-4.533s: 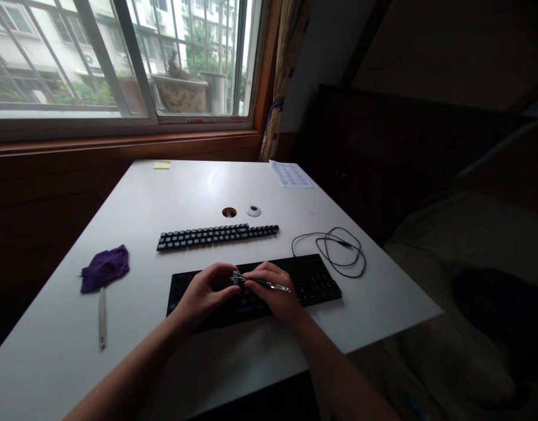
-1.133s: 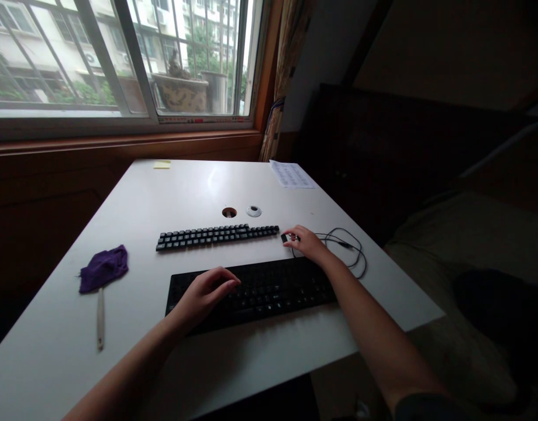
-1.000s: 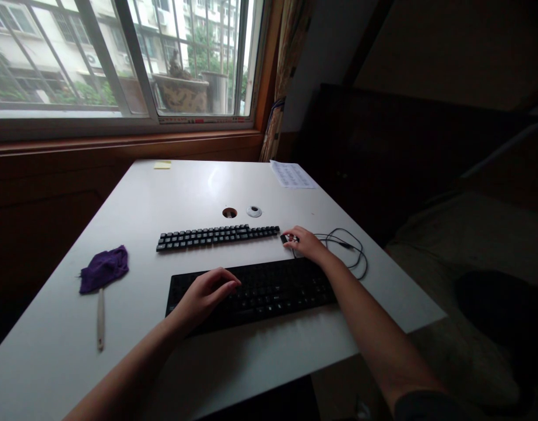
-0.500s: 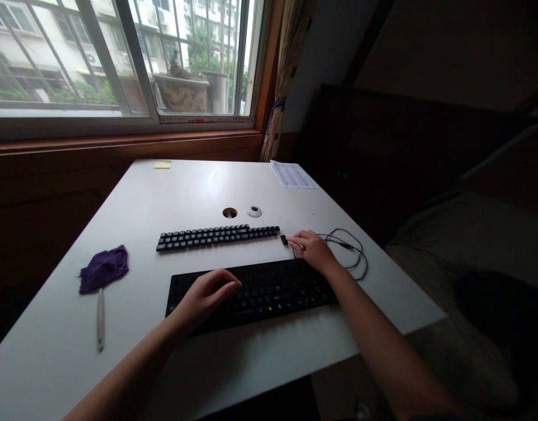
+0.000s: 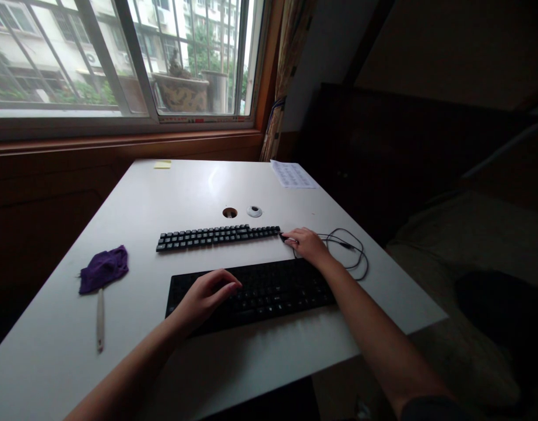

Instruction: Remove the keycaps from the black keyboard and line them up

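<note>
Most keycaps (image 5: 216,235) already lay in rows at twelve o'clock of the keyboard (image 5: 255,292). The right hand (image 5: 306,244), fingers curled, set another at the rows' three-o'clock end; the left hand (image 5: 205,295) rested loosely open on the keyboard, where more remained.

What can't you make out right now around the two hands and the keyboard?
- Head view: whatever sits under the right hand by the row of keycaps; fingers cover it.
- Keyboard legends: too dark and small.
- Part of the keyboard's left side: hidden by the left hand.
- Paper sheet print: too small.
</note>
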